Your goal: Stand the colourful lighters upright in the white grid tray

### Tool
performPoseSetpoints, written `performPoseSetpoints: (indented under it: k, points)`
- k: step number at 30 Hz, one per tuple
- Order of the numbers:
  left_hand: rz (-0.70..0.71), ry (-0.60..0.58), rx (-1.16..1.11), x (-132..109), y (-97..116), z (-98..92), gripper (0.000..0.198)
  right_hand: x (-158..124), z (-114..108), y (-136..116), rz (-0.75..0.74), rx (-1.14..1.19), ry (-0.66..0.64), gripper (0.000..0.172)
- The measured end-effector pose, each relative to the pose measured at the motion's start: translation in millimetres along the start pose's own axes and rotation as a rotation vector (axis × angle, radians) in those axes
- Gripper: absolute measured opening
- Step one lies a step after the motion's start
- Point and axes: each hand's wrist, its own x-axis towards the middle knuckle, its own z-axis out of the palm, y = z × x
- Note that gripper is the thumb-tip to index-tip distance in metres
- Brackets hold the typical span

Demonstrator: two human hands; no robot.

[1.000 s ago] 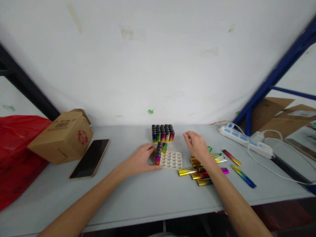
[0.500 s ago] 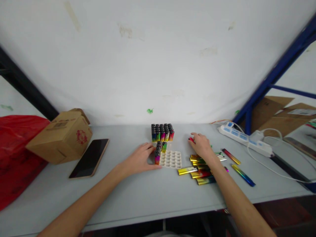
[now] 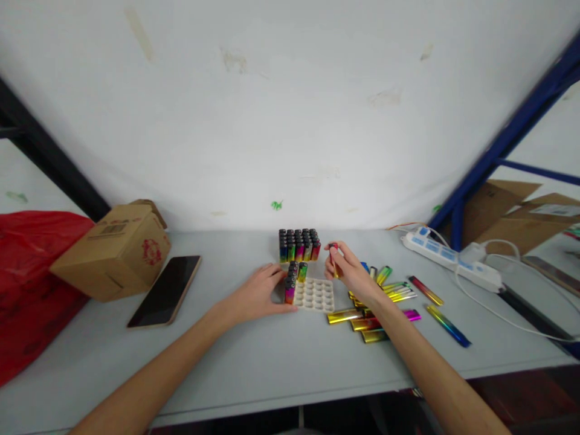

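At the left side of a white tray (image 3: 319, 295) with round pockets, my left hand (image 3: 258, 293) is curled about its edge, thumb at the front corner and fingers behind. A row of lighters (image 3: 290, 290) with black tops stands in the tray's left column, and a green-yellow lighter (image 3: 302, 273) stands beside them at the back. My right hand (image 3: 348, 269) pinches a red and gold lighter (image 3: 334, 257) upright, just above the table, right of the tray. Behind the tray, a full block of standing lighters (image 3: 299, 246) is packed in rows.
Loose shiny lighters (image 3: 357, 324) lie heaped under my right forearm, with two more (image 3: 446, 324) farther right. A phone (image 3: 165, 290), a cardboard box (image 3: 113, 254) and a red bag (image 3: 38, 290) are at left. A white power strip (image 3: 453, 257) with cables lies at right.
My right hand has moved left and toward the tray with the lighter, which now stands upright in the fingers. More of the heap shows. My left hand stays at the tray.
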Motion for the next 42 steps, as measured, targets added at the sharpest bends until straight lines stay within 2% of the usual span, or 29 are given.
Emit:
performPoseSetpoints:
  k: [2,4,9,13,20,30,37,42]
  points:
    - [-0.001,0.007,-0.005,-0.2,-0.8,0.9,0.076,-2.6,6.7,-1.2,0.054,-0.010,-0.044,0.067]
    - [0.002,0.010,-0.005,-0.3,-1.5,2.0,0.076,-4.6,11.3,-1.2,0.074,-0.105,-0.032,0.063]
    - [0.013,0.022,-0.014,-0.4,-2.9,3.6,0.078,-7.0,19.3,0.7,-0.126,-0.547,0.140,0.065]
    - [0.020,0.017,-0.033,-0.2,-1.9,2.4,0.079,-8.0,22.9,1.5,-0.136,-0.690,0.175,0.062]
    - [0.008,0.011,-0.019,0.1,-0.1,0.4,0.076,-8.1,24.1,2.1,-0.156,-0.745,0.221,0.042]
    - [0.015,0.017,-0.027,-0.2,-0.6,0.3,0.073,-10.4,27.7,-3.2,-0.206,-0.779,0.156,0.052]
    - [0.016,0.016,-0.023,-0.2,-0.7,0.2,0.073,-9.7,23.3,3.1,-0.185,-0.812,0.178,0.041]
    - [0.013,0.012,-0.030,0.2,1.7,-1.5,0.073,-10.6,23.4,1.7,-0.184,-0.787,0.152,0.042]
